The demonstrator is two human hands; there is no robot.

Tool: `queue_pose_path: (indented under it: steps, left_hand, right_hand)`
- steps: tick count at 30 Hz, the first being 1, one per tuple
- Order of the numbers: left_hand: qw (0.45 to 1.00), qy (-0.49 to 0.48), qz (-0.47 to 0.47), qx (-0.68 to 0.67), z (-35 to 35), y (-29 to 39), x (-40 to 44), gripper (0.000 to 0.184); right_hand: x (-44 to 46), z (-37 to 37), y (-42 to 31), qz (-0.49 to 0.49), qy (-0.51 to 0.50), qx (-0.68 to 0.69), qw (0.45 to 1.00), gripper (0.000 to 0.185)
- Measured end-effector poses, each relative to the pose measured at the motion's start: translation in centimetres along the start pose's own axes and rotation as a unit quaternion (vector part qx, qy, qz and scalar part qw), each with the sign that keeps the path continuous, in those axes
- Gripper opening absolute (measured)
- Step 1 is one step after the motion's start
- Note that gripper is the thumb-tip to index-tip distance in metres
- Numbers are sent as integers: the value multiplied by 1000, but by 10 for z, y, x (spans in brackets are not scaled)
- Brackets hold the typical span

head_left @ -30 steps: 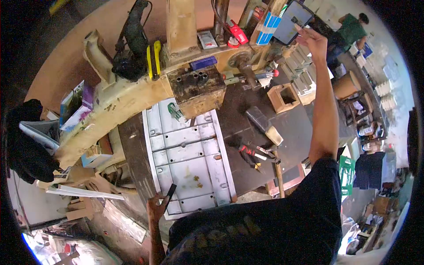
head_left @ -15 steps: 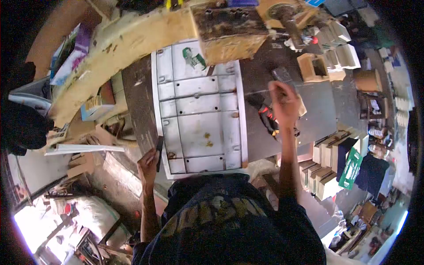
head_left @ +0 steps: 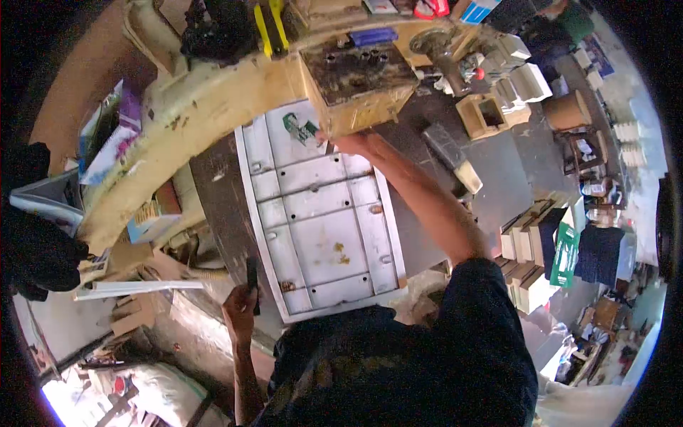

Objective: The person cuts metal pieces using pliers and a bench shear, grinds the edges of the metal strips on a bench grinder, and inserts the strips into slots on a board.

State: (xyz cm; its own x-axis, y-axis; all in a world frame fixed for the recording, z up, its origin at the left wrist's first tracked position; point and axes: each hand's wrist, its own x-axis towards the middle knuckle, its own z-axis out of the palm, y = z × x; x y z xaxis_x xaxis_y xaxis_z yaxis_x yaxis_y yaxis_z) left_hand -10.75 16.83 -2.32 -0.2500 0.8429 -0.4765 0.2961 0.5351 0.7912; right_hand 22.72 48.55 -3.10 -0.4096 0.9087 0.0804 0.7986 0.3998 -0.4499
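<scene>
My left hand (head_left: 240, 310) is closed around a dark flat bar (head_left: 252, 281), held upright beside the lower left edge of a white panel (head_left: 331, 242). The panel has raised ribs, small dark holes and some rusty spots. My right hand (head_left: 353, 143) is at the panel's far end, just in front of a worn wooden block (head_left: 359, 85). Its fingers are pinched by a small dark strip (head_left: 329, 148); whether they grip it is hard to make out. Close to the fingertips is a green-and-white wrapper (head_left: 300, 129) on the panel.
A dark block with a pale end (head_left: 452, 158) lies on the dark tabletop (head_left: 491, 167) to the right. Beyond it is a hollow wooden box (head_left: 484, 116). A yellow-handled tool (head_left: 272, 28) rests on the curved wooden edge at the back. Stacked wooden pieces (head_left: 530, 256) stand right.
My right hand has swung left from above the dark tabletop to the panel's far end. My left hand, still holding the dark bar, appears slightly lower. The view has tilted and shifted.
</scene>
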Motion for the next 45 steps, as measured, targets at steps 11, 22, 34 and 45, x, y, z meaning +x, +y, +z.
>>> queue_pose_path:
  steps: [11,22,34,45]
  left_hand:
    - [962,-26,186,198,7,43,43,13]
    - [924,-136,324,149,114,90,88,20]
    - [860,-141,450,194,196,93,130,13]
    - [851,-138,458,215,207,92,126,14]
  right_hand:
    - [24,43,51,-189,12,36,981,26]
    - [48,63,62,-317,80,-85,941,29]
    - [-12,33,65,-135,118,87,980,32]
    - [-50,3,64,-60,84,45,994,22]
